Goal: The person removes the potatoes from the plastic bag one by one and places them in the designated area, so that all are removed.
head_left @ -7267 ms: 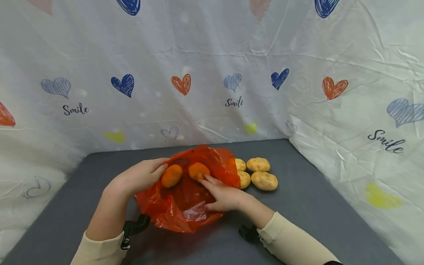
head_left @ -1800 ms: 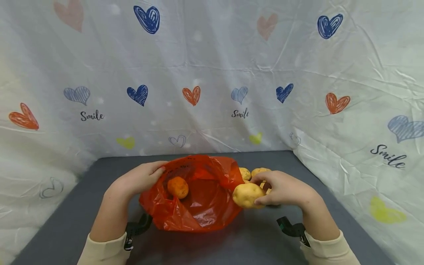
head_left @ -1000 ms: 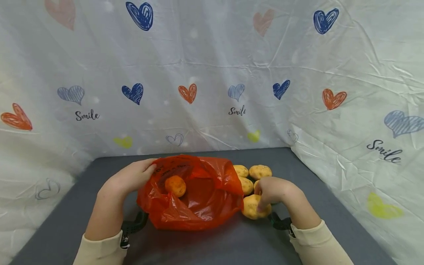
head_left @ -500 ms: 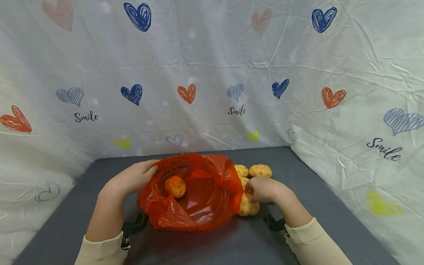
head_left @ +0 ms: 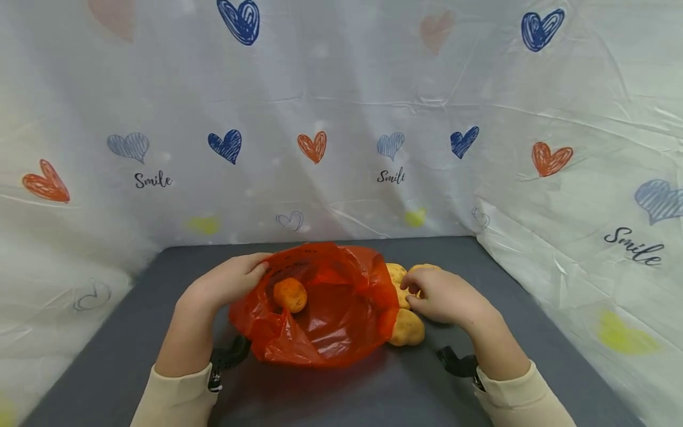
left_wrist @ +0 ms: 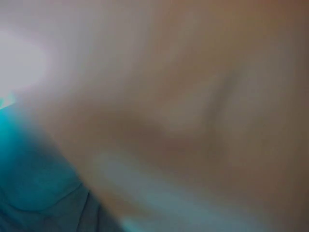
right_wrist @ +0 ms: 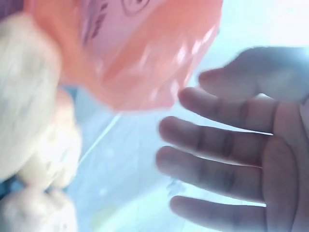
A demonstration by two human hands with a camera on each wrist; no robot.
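An orange plastic bag lies open on the dark grey table. One potato shows inside it. My left hand grips the bag's far left rim. A second potato lies on the table against the bag's right side. My right hand hovers just above and behind it, fingers spread and empty, over a few more potatoes that it partly hides. The right wrist view shows that open hand, the bag and blurred potatoes. The left wrist view is a blur of skin.
A white sheet with heart prints walls the table at the back and on both sides. Black wrist-camera mounts sit under both forearms. Bare table surface lies in front of the bag.
My right hand set the potato it carried down on the table beside the bag, let go and moved back over the pile. The left hand has stayed on the rim.
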